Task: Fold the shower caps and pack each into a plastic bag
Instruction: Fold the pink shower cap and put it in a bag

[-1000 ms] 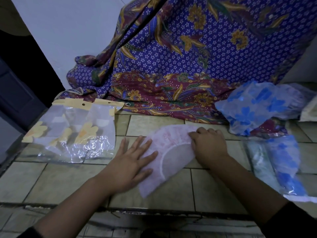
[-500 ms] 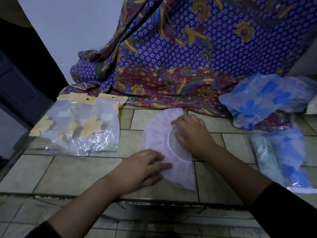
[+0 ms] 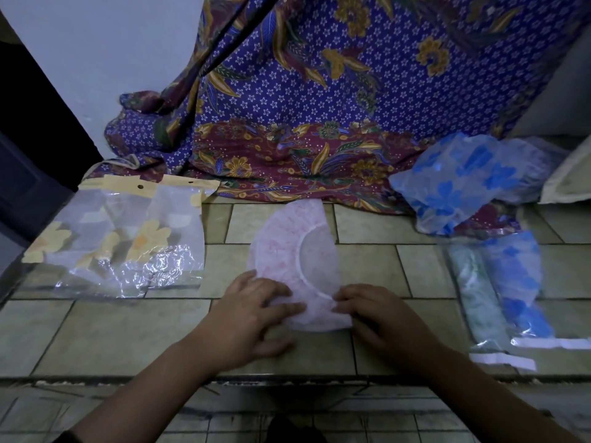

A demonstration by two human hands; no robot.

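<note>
A pink shower cap [image 3: 281,251], folded into a half-moon with its white elastic rim showing, lies on the tiled counter [image 3: 96,330] in front of me. My left hand [image 3: 252,314] rests with fairly straight fingers on the cap's near end. My right hand [image 3: 380,318] sits at the same end with curled fingers, pinching the cap's near right corner. Clear plastic bags [image 3: 112,241] with yellow headers and yellow flower prints lie flat to the left, apart from both hands.
A heap of blue-flowered shower caps [image 3: 463,183] sits at the back right. Packed bags [image 3: 499,289] holding a green and a blue cap lie at the right. A purple batik cloth [image 3: 319,107] hangs behind. The counter's front edge [image 3: 287,378] runs under my wrists.
Both hands slid toward me to the cap's near end. The right hand left the elastic rim in the middle; the cap now lies flatter as a half-moon.
</note>
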